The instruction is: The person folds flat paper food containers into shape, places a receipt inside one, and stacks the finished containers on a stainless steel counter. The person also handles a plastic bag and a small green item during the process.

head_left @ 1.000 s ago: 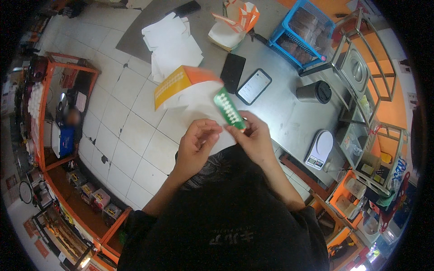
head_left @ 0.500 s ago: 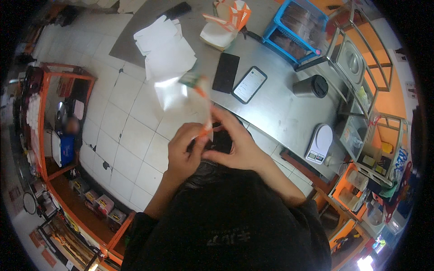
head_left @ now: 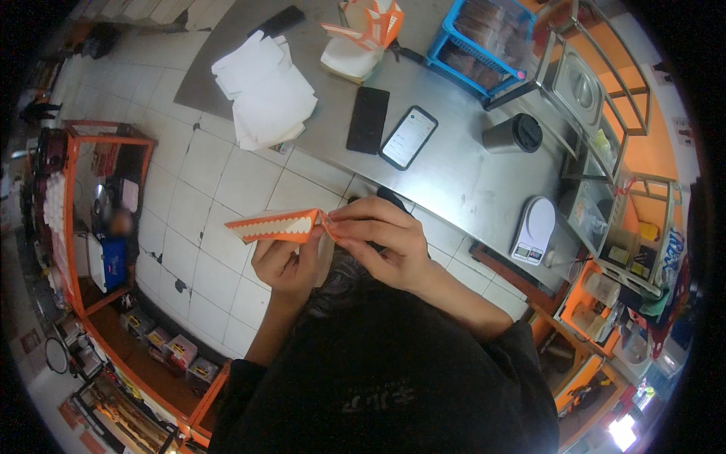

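Note:
An orange and white cardboard food box (head_left: pixel 276 227), partly folded, is held between both hands in front of my body. My left hand (head_left: pixel 283 265) grips its lower side, thumb up against the near corner. With the fingertips of my right hand (head_left: pixel 382 240) I pinch the flap at the box's right end. The inside of the box is hidden. On the metal table beyond lies a stack of flat white box blanks (head_left: pixel 265 94). Farther back stand formed orange and white boxes (head_left: pixel 359 49).
The steel table (head_left: pixel 439 181) also bears a black phone-like slab (head_left: pixel 368 119), a lit phone (head_left: pixel 409 138), a lidded tumbler (head_left: pixel 514 135), a blue basket (head_left: pixel 480 45) of packets and a white scale (head_left: pixel 534 231). An orange shelf (head_left: pixel 113 310) stands at left, with a person (head_left: pixel 119 234) beyond.
The box has turned from upright and blurred to lying sideways, pointing left. My right fingers have closed on its end flap. The table view has shifted slightly.

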A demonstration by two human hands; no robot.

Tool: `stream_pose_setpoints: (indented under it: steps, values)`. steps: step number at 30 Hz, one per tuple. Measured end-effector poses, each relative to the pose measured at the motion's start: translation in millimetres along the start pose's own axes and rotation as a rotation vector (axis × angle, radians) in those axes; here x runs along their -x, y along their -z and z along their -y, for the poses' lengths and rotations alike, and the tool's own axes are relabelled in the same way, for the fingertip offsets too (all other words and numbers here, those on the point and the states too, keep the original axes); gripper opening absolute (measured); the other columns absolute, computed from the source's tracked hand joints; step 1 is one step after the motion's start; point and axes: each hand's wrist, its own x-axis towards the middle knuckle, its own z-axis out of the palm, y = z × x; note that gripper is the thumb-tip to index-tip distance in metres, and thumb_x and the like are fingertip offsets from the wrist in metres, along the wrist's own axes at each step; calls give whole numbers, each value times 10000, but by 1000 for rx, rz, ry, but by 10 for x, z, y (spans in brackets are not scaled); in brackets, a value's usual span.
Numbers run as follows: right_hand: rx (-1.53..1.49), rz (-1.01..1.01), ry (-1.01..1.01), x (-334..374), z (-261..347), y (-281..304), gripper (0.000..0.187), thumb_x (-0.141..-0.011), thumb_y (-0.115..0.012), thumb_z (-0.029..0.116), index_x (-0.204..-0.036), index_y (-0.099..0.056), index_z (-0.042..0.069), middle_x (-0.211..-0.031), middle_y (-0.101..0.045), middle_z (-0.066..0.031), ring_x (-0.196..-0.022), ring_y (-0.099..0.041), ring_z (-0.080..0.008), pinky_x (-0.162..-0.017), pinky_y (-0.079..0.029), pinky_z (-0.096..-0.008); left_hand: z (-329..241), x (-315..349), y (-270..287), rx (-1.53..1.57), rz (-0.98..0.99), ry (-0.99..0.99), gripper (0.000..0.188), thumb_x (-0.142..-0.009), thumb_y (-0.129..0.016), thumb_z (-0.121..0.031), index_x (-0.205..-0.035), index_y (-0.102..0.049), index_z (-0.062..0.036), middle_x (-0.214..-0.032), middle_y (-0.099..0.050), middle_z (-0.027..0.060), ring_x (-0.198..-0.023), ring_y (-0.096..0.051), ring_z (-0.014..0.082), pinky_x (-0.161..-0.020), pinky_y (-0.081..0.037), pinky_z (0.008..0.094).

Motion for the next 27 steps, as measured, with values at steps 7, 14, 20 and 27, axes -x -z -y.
stream_pose_setpoints:
  steps: [7, 14, 20, 27]
  values:
    - [-253, 27, -271, 34, 42, 85, 153, -867, -740, 54, -1018, -756, 34, -1199, -611, -124, -1071, -625, -227, -923, -514, -343, 8, 21, 3, 187, 86, 103, 205, -854, -763, -58, -1053, -743, -14, -1050, -724, 146, -959, -690, 251, -835, -528, 345]
    - [-241, 55, -156, 65, 77, 125, 139, -860, -764, 88, -990, -767, 40, -1256, -573, -152, -1138, -586, -245, -937, -511, -363, 41, -60, 68, 410, 118, 117, 221, -748, -856, -36, -938, -748, -4, -949, -739, 156, -896, -721, 241, -801, -546, 335]
    - [-246, 41, -92, 69, 114, 129, 141, -855, -771, 101, -984, -770, 43, -1262, -581, -166, -1140, -583, -258, -906, -515, -364, -43, -75, 86, 456, 99, 150, 199, -747, -869, -86, -899, -754, -25, -930, -752, 132, -866, -732, 218, -777, -548, 324]
    - [-240, 60, -121, 73, 127, 156, 153, -859, -768, 106, -998, -770, 42, -1249, -592, -153, -1135, -587, -259, -906, -517, -364, -53, -104, 128, 411, 150, 156, 209, -752, -868, -116, -914, -768, -28, -974, -761, 128, -875, -738, 239, -851, -552, 353]
